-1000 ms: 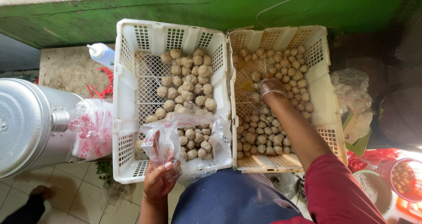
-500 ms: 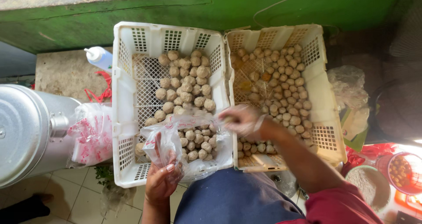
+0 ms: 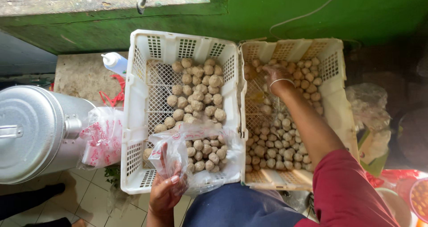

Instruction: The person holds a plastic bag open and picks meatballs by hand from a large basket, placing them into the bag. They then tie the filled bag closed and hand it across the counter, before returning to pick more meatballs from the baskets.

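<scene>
Right hand (image 3: 274, 73) back among far balls (image 3: 307, 77), grip unclear; left hand (image 3: 166, 192) gripping upward-gaping bag (image 3: 196, 151).

Metal pot (image 3: 33, 133) at left, squeeze bottle (image 3: 115, 63) behind, green wall (image 3: 276, 8) above.

sleeve: dark red (image 3: 352, 187), covers the upper right arm only
wrist: thin pale bangle (image 3: 281, 81) just behind the right hand (image 3: 273, 72)
lap: dark blue cloth (image 3: 240, 209) (maybe an apron)
left hand (image 3: 165, 193): bare

The bowl (image 3: 419, 200) is cut off, its contents perhaps meatballs.
</scene>
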